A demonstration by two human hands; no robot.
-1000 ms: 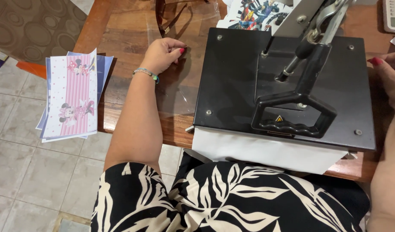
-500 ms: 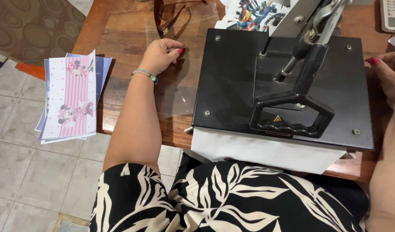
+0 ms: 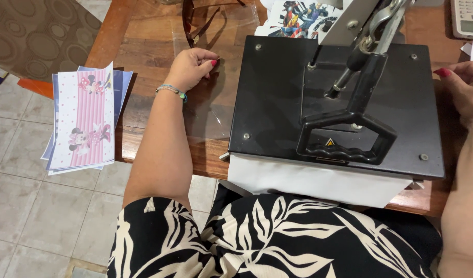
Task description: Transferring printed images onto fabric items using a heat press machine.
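Observation:
A black heat press [image 3: 277, 103] is closed on the wooden table [image 3: 144, 46], with its black handle [image 3: 347, 139] lowered toward me. White fabric [image 3: 308, 183] sticks out from under the plate at the front edge. My left hand [image 3: 192, 67] rests with curled fingers on a clear plastic sheet [image 3: 210, 113] just left of the press. My right hand [image 3: 465, 90] lies at the press's right side, partly cut off by the frame edge, fingers bent, and it grips nothing I can see.
A stack of printed cartoon sheets [image 3: 84, 121] overhangs the table's left edge. Sunglasses [image 3: 195, 20] and a colourful printed sheet [image 3: 303, 18] lie at the back. A calculator [image 3: 468, 18] sits at the far right corner. Tiled floor [image 3: 30, 206] is below left.

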